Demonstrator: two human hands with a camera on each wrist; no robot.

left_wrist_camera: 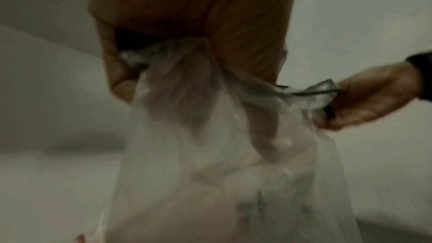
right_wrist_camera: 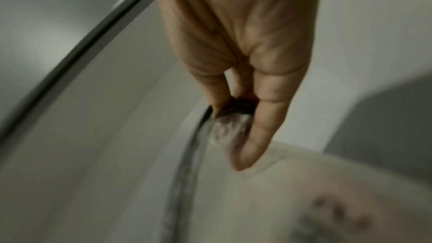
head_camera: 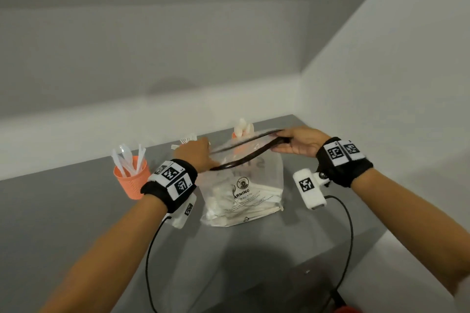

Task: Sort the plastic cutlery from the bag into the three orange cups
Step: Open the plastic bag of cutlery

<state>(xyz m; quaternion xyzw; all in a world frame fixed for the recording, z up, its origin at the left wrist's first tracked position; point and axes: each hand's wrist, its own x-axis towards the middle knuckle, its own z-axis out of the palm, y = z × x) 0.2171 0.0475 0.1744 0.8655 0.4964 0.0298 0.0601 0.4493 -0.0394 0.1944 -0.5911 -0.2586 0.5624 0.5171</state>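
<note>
A clear plastic bag (head_camera: pixel 244 193) with a dark zip rim and white cutlery inside stands on the grey table. My left hand (head_camera: pixel 195 157) grips the left end of the rim, my right hand (head_camera: pixel 295 143) pinches the right end, and the mouth gapes between them. In the left wrist view the bag (left_wrist_camera: pixel 222 163) hangs from my left hand (left_wrist_camera: pixel 187 49); my right hand (left_wrist_camera: pixel 364 99) holds the far corner. In the right wrist view my fingers (right_wrist_camera: pixel 254 128) pinch the rim. An orange cup (head_camera: pixel 132 178) at left holds white knives. Behind the bag stands a second orange cup (head_camera: pixel 235 134) with spoons. Forks (head_camera: pixel 187 140) show behind my left hand, their cup hidden.
The grey table (head_camera: pixel 76 211) sits in a corner with white walls behind and to the right. Black cables (head_camera: pixel 150 262) trail from both wrist cameras over the near table. A red object (head_camera: pixel 346 309) peeks in at the bottom edge.
</note>
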